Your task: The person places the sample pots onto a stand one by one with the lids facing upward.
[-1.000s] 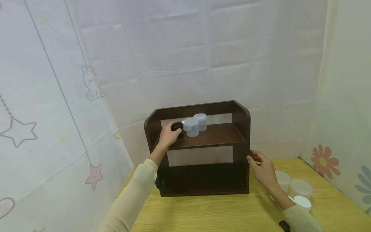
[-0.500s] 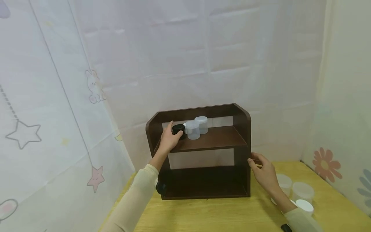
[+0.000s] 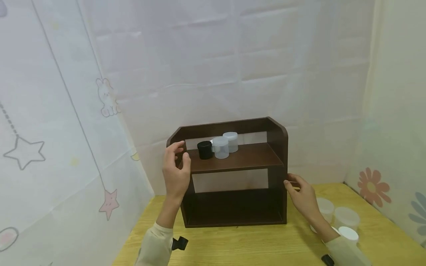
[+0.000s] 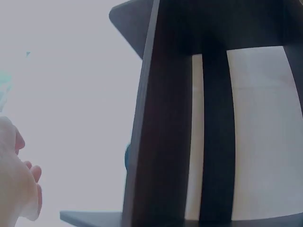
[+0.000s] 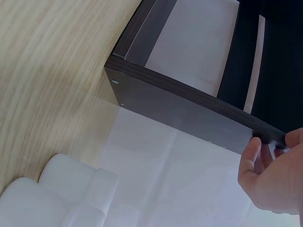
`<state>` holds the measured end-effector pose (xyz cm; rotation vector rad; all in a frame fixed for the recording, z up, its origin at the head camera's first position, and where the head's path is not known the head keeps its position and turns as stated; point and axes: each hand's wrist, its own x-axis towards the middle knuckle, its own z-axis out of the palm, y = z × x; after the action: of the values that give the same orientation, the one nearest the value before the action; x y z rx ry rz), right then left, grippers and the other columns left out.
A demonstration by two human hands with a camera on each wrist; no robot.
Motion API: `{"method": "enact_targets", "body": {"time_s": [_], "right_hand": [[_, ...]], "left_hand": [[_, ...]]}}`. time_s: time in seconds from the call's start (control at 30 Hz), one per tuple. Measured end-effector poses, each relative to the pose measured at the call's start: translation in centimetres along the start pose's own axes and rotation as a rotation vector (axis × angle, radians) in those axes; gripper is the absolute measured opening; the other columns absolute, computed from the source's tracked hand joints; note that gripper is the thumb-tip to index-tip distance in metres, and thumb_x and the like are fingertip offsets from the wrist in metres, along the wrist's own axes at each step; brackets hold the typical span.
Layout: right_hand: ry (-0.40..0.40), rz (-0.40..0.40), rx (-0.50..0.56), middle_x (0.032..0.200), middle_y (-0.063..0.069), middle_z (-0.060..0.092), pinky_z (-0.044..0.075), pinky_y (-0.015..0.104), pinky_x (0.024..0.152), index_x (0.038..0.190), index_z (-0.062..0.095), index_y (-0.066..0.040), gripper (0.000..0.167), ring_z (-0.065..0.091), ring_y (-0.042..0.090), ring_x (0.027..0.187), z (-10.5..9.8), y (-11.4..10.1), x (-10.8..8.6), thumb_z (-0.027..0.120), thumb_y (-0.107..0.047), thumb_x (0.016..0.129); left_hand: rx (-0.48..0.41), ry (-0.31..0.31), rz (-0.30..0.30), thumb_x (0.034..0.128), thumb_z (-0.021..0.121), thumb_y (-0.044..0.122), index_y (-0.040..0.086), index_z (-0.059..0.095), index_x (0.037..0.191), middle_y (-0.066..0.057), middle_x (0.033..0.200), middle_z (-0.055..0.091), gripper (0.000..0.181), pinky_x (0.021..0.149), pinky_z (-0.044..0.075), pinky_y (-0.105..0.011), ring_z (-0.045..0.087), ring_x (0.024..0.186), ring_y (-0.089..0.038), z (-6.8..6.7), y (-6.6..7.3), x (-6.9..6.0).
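Jar-shelving step, presumably | black jar (image 3: pixel 204 150) set on upper shelf (image 3: pixel 253 156), left | left hand (image 3: pixel 176 175): fingers spread, nothing held | right hand (image 3: pixel 303 195): at side panel (image 5: pixel 180 111), pinch unclear | likely needed next: tubs (image 3: pixel 347 217), near right

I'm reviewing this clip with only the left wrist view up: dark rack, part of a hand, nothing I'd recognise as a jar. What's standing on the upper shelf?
Observer: In the head view, a black jar stands on the upper shelf, at the left end of a small group of jars.

Operator: Is anything holding it?

Observer: No, the left hand is apart from it, off to its left.

Operator: And the other hand?

Observer: In the right wrist view, the right hand holds the right side of the rack.
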<state>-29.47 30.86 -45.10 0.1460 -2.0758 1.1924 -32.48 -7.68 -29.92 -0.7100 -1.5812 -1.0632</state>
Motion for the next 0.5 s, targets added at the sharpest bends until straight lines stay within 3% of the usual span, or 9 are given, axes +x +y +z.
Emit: {"method": "enact_targets", "body": {"time_s": [0.13,0.23,0.33,0.5], "right_hand": [[-0.013,-0.012,-0.014,0.129,0.022,0.063,0.042,0.009,0.078,0.138,0.058,0.002,0.044,0.063,0.039,0.108,0.4,-0.1,0.2,0.059,-0.028,0.105],[-0.021,-0.002,-0.027,0.128,0.02,0.064,0.044,0.01,0.078,0.138,0.058,0.001,0.044,0.063,0.036,0.107,0.5,-0.1,0.1,0.058,-0.029,0.106],[-0.008,0.006,-0.035,0.125,0.019,0.065,0.045,0.011,0.077,0.138,0.059,0.0,0.043,0.064,0.026,0.105,0.5,-0.1,0.0,0.058,-0.03,0.106],[0.016,-0.002,-0.031,0.123,0.018,0.066,0.045,0.011,0.078,0.139,0.058,-0.001,0.043,0.058,0.0,0.099,0.5,-0.1,0.1,0.057,-0.028,0.106]], "left_hand": [[0.039,0.152,-0.072,0.0971,0.06,0.001,0.007,0.065,0.127,-0.007,0.123,0.062,0.031,0.08,0.039,-0.043,0.058,0.097,-0.023,-1.9,-2.0,-1.1],[0.042,0.18,-0.148,0.0972,0.061,0.002,0.007,0.064,0.128,-0.009,0.124,0.061,0.032,0.081,0.037,-0.043,0.057,0.098,-0.024,-3.0,-3.8,-1.9],[0.026,0.149,-0.205,0.0977,0.062,0.005,0.006,0.061,0.133,-0.011,0.127,0.06,0.035,0.084,0.037,-0.045,0.057,0.103,-0.026,-3.7,-5.7,-2.7],[-0.063,0.005,-0.259,0.1014,0.06,0.009,0.01,0.052,0.145,-0.011,0.138,0.055,0.045,0.093,0.04,-0.055,0.054,0.116,-0.032,-3.7,-8.7,-3.8]]}}
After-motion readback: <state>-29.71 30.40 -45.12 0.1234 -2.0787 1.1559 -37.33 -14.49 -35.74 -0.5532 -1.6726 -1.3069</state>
